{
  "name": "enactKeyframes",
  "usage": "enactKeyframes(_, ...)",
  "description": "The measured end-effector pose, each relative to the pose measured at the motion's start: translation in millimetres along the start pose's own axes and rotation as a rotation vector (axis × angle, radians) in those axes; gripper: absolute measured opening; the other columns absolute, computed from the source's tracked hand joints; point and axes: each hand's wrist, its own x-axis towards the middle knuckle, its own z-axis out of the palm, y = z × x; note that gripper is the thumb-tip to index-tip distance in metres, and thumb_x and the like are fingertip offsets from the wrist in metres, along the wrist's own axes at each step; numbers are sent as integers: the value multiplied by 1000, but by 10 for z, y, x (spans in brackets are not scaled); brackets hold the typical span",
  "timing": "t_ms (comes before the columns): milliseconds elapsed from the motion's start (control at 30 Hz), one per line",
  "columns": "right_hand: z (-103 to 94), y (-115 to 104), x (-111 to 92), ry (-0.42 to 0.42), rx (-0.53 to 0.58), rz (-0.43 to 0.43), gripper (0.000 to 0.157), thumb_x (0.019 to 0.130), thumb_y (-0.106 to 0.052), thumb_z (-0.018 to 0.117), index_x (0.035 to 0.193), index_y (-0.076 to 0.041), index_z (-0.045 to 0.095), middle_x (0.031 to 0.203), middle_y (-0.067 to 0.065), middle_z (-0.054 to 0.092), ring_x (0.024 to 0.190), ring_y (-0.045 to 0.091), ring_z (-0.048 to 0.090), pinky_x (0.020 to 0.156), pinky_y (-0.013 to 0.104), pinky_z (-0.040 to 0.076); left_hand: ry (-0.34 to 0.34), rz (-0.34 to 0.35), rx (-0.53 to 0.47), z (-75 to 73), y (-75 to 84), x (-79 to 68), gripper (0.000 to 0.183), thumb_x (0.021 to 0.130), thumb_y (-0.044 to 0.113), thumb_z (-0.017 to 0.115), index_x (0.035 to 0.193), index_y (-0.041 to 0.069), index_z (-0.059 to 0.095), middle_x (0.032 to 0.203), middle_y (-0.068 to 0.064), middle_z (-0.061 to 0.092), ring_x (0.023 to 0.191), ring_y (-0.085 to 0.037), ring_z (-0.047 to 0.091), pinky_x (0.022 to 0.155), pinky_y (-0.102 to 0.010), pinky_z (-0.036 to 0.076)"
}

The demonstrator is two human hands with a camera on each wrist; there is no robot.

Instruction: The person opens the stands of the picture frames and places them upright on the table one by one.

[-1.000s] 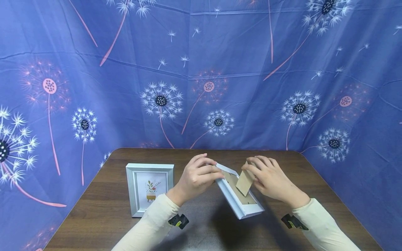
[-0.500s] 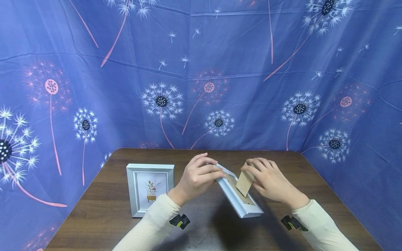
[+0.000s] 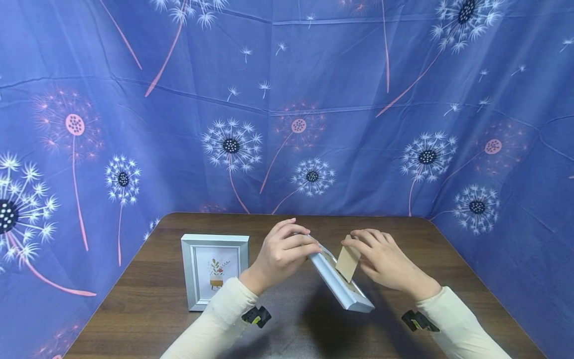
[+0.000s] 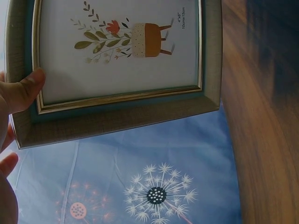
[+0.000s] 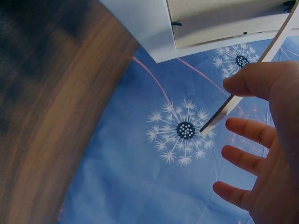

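Observation:
My left hand (image 3: 282, 254) grips the upper end of a white picture frame (image 3: 336, 281), which is held tilted above the table. In the left wrist view the thumb presses on the front of this picture frame (image 4: 121, 123), over a print of a potted plant. Its tan backing (image 5: 224, 21) faces my right side. My right hand (image 3: 385, 259) pinches the beige easel stand (image 3: 348, 260), swung out from the back, between thumb and fingers. The other right fingers (image 5: 243, 158) are spread apart beside the stand in the right wrist view.
A second picture frame (image 3: 186, 274), with a similar plant print, stands upright on the left of the brown wooden table (image 3: 148, 289), partly behind my left sleeve (image 3: 215, 319). Behind the table hangs a blue dandelion-patterned cloth (image 3: 358, 129).
The held picture frame has tipped slightly, so less of its back shows in the head view. My right hand has sunk a little with the stand. The standing picture frame has stayed put.

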Motion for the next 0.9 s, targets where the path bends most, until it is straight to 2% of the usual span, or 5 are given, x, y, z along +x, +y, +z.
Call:
enactKeyframes(167, 0, -3, -2, 10, 8, -1, 55, 78, -9, 62, 131, -18, 60, 128, 10, 58, 116, 32, 52, 86, 55, 40, 0, -4, 13, -8, 1, 6, 29, 72, -2, 77, 97, 13, 77, 96, 4, 74, 96, -19, 67, 98, -48, 46)
enactKeyframes(500, -13, 2, -10, 38, 1, -13, 56, 78, -12, 65, 133, -16, 58, 128, 12, 58, 116, 33, 52, 87, 53, 40, -1, -14, 15, -26, -11, 1, 31, 72, -3, 75, 99, 13, 78, 95, 4, 74, 95, -19, 67, 98, -48, 46)
enactKeyframes(900, -37, 34, -47, 57, -18, 46, 53, 79, -17, 70, 131, -15, 57, 129, 15, 56, 116, 40, 50, 86, 60, 38, -19, -36, 12, -38, -17, 0, 32, 73, -3, 73, 100, 14, 78, 94, 5, 74, 93, -18, 66, 98, -48, 45)
